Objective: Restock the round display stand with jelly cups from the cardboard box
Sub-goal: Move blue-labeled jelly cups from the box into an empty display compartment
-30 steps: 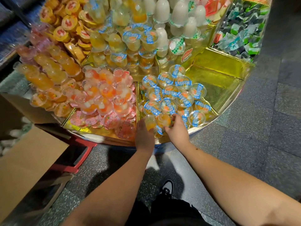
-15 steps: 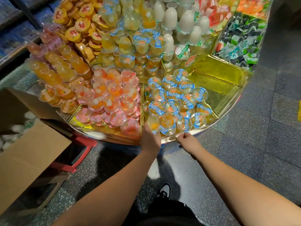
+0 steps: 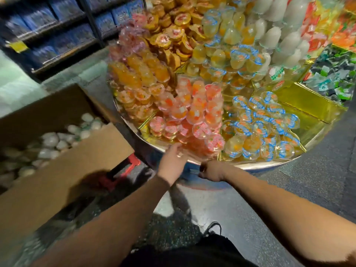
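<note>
Here, a stocker stands at the round display stand (image 3: pixel 273 165) with both hands at its near rim. The right hand (image 3: pixel 211 171) is curled under the metal edge, though whether it clamps the rim or simply rests there cannot be told through the motion blur. The left hand (image 3: pixel 172 160) has its fingers spread loose against the front of the pink-lidded jelly cups (image 3: pixel 200 130), holding nothing. Just beyond, the blue-lidded jelly cups (image 3: pixel 264 126) fill only part of their gold compartment (image 3: pixel 308 105), the likeliest gap to top up. To the person's left, the open cardboard box (image 3: pixel 57 170) holds pale cups (image 3: pixel 50 141) well apart from the stand. The step at hand looks like steadying or turning the stand: best done with a firm hold on the rim and the free palm bracing the heaped cups, since the piles sit loosely and could spill forward.
</note>
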Action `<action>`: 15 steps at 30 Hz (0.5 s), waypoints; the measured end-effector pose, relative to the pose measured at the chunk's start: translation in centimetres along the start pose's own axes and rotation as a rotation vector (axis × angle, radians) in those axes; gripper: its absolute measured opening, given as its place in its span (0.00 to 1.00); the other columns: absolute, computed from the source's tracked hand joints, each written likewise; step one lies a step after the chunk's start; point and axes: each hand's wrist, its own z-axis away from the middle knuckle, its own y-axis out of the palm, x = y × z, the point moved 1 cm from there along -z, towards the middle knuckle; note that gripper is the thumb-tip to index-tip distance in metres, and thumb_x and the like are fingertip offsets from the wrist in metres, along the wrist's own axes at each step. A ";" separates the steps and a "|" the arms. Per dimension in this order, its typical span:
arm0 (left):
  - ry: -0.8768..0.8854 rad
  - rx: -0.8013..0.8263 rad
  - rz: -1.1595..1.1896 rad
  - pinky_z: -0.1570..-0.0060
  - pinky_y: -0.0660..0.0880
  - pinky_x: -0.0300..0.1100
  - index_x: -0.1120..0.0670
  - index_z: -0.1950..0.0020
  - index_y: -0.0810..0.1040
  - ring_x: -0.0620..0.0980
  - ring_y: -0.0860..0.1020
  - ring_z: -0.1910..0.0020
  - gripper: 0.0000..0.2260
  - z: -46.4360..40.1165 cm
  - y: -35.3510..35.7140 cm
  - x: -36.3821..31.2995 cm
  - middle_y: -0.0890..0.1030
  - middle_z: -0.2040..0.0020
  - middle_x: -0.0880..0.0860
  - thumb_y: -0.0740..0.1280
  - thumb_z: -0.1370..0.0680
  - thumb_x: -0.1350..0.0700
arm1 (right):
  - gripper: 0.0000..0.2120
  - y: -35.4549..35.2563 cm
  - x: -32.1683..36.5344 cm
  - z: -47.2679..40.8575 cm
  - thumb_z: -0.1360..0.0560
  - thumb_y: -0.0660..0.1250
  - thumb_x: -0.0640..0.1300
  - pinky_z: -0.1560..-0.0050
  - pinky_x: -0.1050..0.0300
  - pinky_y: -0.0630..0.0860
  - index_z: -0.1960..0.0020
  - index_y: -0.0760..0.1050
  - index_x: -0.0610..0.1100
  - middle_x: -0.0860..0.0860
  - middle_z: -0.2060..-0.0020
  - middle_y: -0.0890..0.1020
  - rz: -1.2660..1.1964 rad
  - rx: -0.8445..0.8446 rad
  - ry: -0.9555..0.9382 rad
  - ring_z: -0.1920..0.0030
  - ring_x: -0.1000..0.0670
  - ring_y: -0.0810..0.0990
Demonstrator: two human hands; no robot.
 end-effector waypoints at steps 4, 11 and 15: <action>-0.036 -0.119 -0.082 0.40 0.74 0.53 0.53 0.32 0.72 0.56 0.77 0.42 0.20 0.3 -12.7 5.5 0.78 0.39 0.56 0.66 0.24 0.54 | 0.19 -3.2 11.7 -2.5 0.18 0.60 0.52 0.43 0.52 0.73 0.33 0.74 0.40 0.40 0.38 0.79 0.010 -0.081 -0.093 0.39 0.41 0.77; -0.226 -0.284 -0.211 0.36 0.72 0.53 0.56 0.30 0.71 0.58 0.75 0.37 0.20 3.0 -32.9 17.0 0.76 0.34 0.58 0.66 0.22 0.58 | 0.19 -5.6 31.6 -6.9 0.19 0.61 0.51 0.45 0.54 0.72 0.33 0.72 0.42 0.41 0.40 0.80 -0.040 -0.209 -0.245 0.39 0.41 0.77; -0.347 -0.388 -0.241 0.39 0.73 0.48 0.57 0.35 0.75 0.58 0.77 0.39 0.16 5.5 -40.6 22.0 0.79 0.38 0.58 0.66 0.21 0.55 | 0.19 -5.2 40.2 -9.5 0.19 0.61 0.52 0.45 0.53 0.72 0.34 0.73 0.43 0.42 0.40 0.80 0.034 -0.161 -0.335 0.40 0.41 0.77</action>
